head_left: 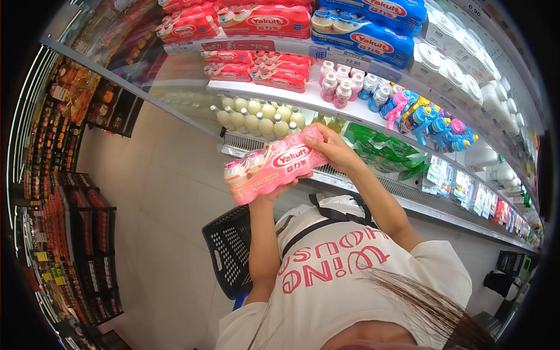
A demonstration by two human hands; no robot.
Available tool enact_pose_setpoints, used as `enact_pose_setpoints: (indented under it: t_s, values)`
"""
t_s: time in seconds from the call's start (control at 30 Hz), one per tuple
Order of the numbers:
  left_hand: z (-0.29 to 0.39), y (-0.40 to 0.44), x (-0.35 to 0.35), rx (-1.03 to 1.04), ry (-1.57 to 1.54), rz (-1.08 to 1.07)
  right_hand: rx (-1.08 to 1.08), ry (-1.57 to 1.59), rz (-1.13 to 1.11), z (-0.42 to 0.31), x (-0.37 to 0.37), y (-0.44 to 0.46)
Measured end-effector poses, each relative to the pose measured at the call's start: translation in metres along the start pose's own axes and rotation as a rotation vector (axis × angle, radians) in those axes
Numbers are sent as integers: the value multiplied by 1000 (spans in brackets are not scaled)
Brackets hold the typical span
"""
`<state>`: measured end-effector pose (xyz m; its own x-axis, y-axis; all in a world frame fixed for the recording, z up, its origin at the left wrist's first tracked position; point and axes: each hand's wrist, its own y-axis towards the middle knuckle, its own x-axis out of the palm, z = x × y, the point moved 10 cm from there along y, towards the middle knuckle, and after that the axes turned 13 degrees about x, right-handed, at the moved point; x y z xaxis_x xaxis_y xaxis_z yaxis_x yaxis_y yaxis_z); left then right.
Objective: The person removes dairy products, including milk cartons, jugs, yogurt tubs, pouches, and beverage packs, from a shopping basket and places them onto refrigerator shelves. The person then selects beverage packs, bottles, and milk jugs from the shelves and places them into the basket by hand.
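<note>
A pink pack of Yakult bottles [274,165] is held between both hands in front of my chest, tilted with its right end higher. My right hand [328,146] grips the right end, thumb on the front face. Under the pack's lower edge, my left hand [274,192] supports it, its fingers mostly hidden behind the pack. Behind the pack, pale round-bodied bottles [251,119] stand on a shelf. Red Yakult packs [265,22] and blue Yakult packs [367,42] fill the shelf above.
A black perforated basket [230,248] is beside my left forearm. Small pink-capped bottles [343,87], colourful bottles [420,119] and green packages [382,149] line the shelves at right. Stocked racks [87,245] stand at far left, across the tiled floor [163,233].
</note>
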<state>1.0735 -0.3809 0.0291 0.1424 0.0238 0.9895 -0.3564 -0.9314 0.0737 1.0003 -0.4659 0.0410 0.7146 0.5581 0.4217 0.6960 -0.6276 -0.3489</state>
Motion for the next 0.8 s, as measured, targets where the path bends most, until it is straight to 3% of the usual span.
enact_pose_setpoints:
  t_s: [0.1, 0.17, 0.27, 0.37, 0.47, 0.6, 0.73, 0.8]
  values:
    - [32, -35, -51, 257, 248, 106, -45, 45, 113, 8, -24, -22]
    - [31, -40, -35, 387, 163, 145, -115, -44, 184, -8, -37, -39]
    - [50, -45, -4, 665, 336, 253, -385, -191, 279, -56, -37, -58]
    - [33, -19, 24, 638, 515, 184, -444, -200, 317, -82, -31, -67]
    - [35, 3, 53, 747, 731, 165, -475, -171, 317, -108, -15, -78]
    - [39, 32, 103, 711, 764, 53, -621, -149, 287, -134, 1, -81]
    - [32, 52, 163, 756, 922, -79, -813, -194, 422, -162, 40, -98]
    - [40, 58, 178, 867, 934, -128, -931, -439, 574, -161, 62, -102]
